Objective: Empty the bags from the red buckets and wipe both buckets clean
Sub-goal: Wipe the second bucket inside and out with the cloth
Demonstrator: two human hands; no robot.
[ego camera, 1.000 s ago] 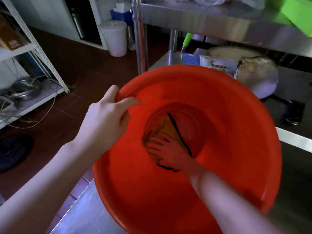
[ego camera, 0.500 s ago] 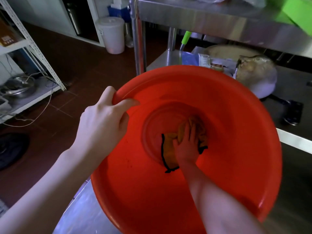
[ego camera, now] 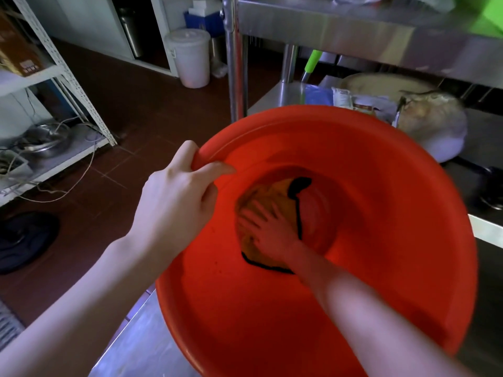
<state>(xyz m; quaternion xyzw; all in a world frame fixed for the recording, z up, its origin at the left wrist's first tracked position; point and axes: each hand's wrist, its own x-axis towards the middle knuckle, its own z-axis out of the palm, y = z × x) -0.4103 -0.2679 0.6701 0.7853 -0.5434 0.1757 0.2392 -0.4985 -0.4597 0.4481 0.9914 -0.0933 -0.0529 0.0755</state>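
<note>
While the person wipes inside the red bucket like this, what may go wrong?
1. The red bucket looks tilted, with part of it past the metal table edge, steadied only by the left hand pinching its rim. A hard push could make it slip or tip toward the floor.
2. The right hand presses a yellow cloth only on the bottom, so the walls may stay unwiped.

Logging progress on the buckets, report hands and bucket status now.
Left hand gripping red bucket rim. Right hand flat on yellow cloth, pressing bucket bottom. No bags inside, nothing in the way.
</note>
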